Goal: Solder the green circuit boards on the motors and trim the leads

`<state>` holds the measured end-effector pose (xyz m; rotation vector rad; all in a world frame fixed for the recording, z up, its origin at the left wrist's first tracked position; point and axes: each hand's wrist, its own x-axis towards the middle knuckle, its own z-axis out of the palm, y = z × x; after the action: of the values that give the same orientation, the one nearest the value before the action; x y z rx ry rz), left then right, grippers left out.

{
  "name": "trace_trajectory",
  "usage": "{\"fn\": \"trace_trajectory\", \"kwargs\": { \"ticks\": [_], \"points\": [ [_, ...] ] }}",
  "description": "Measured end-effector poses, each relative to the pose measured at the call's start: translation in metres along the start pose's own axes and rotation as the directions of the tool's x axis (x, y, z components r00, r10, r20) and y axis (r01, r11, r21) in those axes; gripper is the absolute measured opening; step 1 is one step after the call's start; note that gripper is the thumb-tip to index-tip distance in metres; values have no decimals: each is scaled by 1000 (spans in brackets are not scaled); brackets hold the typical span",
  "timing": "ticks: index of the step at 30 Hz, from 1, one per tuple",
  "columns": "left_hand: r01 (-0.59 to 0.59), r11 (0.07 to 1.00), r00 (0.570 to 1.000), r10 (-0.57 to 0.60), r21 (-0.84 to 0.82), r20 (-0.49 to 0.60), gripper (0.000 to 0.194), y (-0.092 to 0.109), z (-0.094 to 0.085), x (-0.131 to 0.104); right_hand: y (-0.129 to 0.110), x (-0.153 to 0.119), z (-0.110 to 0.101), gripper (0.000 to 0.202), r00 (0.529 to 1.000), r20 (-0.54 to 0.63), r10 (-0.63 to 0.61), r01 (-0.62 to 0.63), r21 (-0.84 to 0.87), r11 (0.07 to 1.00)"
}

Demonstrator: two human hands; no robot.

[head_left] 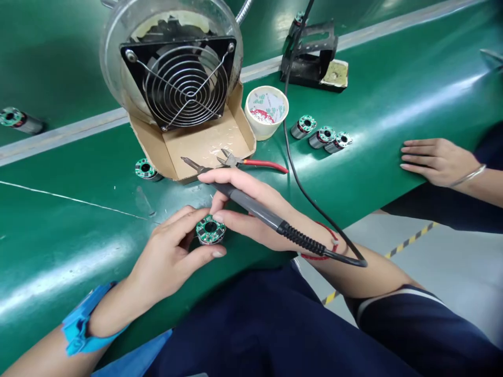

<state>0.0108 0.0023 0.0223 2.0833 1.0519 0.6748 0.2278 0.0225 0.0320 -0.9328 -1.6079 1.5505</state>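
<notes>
My left hand [168, 254] holds a small cylindrical motor [211, 230] with a green ring-shaped circuit board on top, fingers and thumb around its sides. A dark soldering iron [251, 206] lies across my right hand [259, 212], its tip pointing up and left over the edge of a cardboard box [168, 152]. The thumb and a fingertip of that hand touch the board's upper edge. Red-handled cutters [263, 164] rest on the box's rim, just beyond my right fingers.
A caged fan [190, 94] stands in the box. Beside it are a paper tub [265, 128], several motors [326, 137] and an iron stand [310, 57]. The black cable [293, 152] loops over my right wrist. Another person's hand [442, 161] rests at the right.
</notes>
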Motion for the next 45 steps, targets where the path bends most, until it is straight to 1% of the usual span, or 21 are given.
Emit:
{"fn": "trace_trajectory", "kwargs": {
  "ticks": [3, 7, 11, 17, 20, 24, 26, 30, 33, 36, 38, 40, 42, 44, 45],
  "points": [
    [-23, 999, 1000, 23, 26, 3, 39, 1, -1, 1, -2, 2, 1, 43, 1000, -1, 7, -7, 1, 1000],
    [-11, 999, 1000, 10, 42, 19, 41, 2, -2, 0, -2, 3, 2, 41, 1000, -2, -7, 7, -66, 998],
    [4, 999, 1000, -5, 39, 17, 37, 2, -1, 0, -2, 3, 4, 38, 1000, -1, -14, 14, -149, 989],
    [15, 999, 1000, -16, 31, 18, 34, 1, 0, -1, 0, 1, 5, 39, 999, -8, -37, 33, -259, 965],
    [15, 999, 1000, -16, 38, 21, 34, 1, 0, -1, 1, 1, 4, 38, 997, 3, -71, 69, -280, 958],
    [16, 998, 1000, -16, 60, 10, 37, 1, 2, -2, 3, 2, 4, 39, 991, 52, -125, 135, -329, 935],
    [14, 998, 1000, -14, 65, -2, 38, 0, 3, -2, 4, 2, 5, 38, 985, 47, -166, 172, -352, 920],
    [43, 998, 999, -42, 53, -6, 40, -1, 6, -1, 10, 1, 8, 37, 978, 30, -205, 203, -332, 921],
    [77, 997, 997, -77, 18, 4, 40, -2, 7, 1, 14, -1, 7, 37, 986, 10, -168, 165, -269, 949],
    [102, 995, 995, -101, -12, 13, 34, -2, 6, 3, 15, -5, 6, 37, 990, -25, -136, 131, -150, 980],
    [112, 994, 994, -112, -14, 11, 28, -3, 5, 3, 15, -7, 8, 41, 988, -82, -129, 117, -135, 984],
    [122, 992, 992, -122, 18, 9, 21, -3, 6, 4, 15, -10, 11, 48, 984, -117, -132, 100, -244, 964],
    [149, 985, 989, -150, 83, 11, 18, -5, 7, 4, 18, -10, 16, 52, 983, -115, -141, 81, -415, 906],
    [212, 968, 976, -216, 134, 19, 23, -8, 7, 5, 22, -9, 19, 50, 985, -77, -157, 90, -550, 831],
    [262, 956, 963, -267, 130, 30, 27, -11, 6, 5, 25, -7, 20, 48, 985, -64, -163, 93, -598, 796]
  ]
}}
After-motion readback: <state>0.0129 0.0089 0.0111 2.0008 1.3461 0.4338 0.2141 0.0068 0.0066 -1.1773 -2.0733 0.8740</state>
